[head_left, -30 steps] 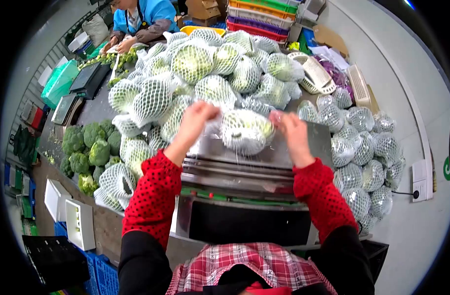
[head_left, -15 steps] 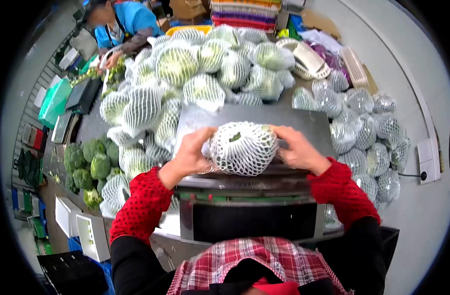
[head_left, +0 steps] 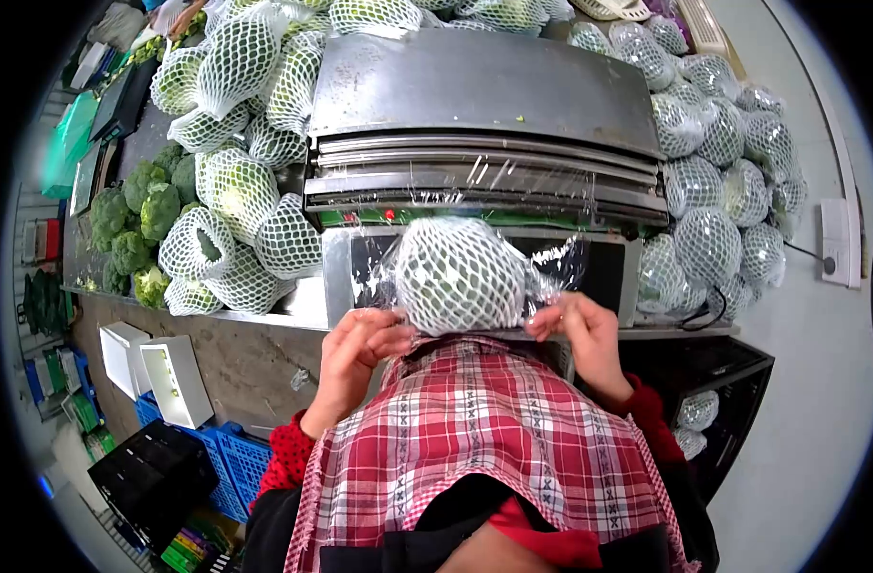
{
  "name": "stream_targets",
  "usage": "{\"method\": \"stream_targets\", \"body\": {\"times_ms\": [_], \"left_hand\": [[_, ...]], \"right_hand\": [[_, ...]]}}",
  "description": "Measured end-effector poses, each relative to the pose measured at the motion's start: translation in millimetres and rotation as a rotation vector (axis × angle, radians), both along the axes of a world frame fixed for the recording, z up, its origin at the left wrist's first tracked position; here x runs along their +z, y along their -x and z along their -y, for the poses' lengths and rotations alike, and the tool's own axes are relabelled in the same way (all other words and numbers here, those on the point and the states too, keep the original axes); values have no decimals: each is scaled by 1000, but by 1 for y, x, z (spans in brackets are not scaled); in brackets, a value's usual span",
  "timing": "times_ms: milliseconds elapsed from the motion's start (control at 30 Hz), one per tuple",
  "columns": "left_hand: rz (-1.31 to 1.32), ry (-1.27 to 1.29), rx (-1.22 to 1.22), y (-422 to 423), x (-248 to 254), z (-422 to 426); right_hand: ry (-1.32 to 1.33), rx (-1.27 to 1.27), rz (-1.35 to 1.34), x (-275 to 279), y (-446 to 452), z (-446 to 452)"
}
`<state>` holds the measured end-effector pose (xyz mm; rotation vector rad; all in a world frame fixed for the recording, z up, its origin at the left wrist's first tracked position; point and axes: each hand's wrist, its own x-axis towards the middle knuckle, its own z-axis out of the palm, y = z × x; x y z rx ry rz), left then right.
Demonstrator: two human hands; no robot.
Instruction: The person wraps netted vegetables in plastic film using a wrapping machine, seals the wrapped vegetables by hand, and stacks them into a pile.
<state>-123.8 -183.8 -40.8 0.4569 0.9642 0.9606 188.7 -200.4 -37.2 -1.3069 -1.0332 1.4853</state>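
A pale green vegetable head in a white foam net (head_left: 460,277) sits at the front of the film-wrapping machine (head_left: 484,91), close to my apron. Clear plastic film (head_left: 558,263) stretches from the machine's rollers around both sides of it. At its lower left, my left hand (head_left: 360,349) has its fingers bent together on the film's edge. On the other side my right hand (head_left: 586,334) pinches the film between thumb and fingers. The net hides what kind of vegetable it is.
Netted heads (head_left: 241,191) pile up at the left and back, beside bare broccoli (head_left: 145,215). Film-wrapped ones (head_left: 708,244) are stacked at the right. White foam boxes (head_left: 177,382) and blue crates (head_left: 241,463) stand low at the left.
The netted head has come from the machine's top toward my body, and film now stretches around it. Both hands have moved down with it. My view has tilted downward.
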Motion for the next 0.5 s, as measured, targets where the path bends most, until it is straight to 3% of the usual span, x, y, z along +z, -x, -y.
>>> {"method": "stream_targets", "body": {"times_ms": [67, 167, 267, 333, 400, 433, 467, 500], "left_hand": [[-101, 2, 58, 0, -6, 6], [-460, 51, 417, 3, 9, 19], [-542, 279, 315, 38, 13, 51], [-469, 517, 33, 46, -43, 68], [-616, 478, -166, 8, -98, 69], [-715, 13, -426, 10, -141, 69], [-733, -137, -489, -9, -135, 61], [-780, -227, -512, -27, -123, 56]], "right_hand": [[64, -162, 105, 3, 9, -9], [110, -284, 206, 9, -4, -11], [416, -216, 206, 10, -22, 38], [658, -225, 196, -43, -27, 74], [664, -85, 271, -94, -5, 93], [600, 74, 381, -125, 5, 98], [512, 157, 498, -143, 21, 92], [593, 181, 532, -193, 41, 97]]}}
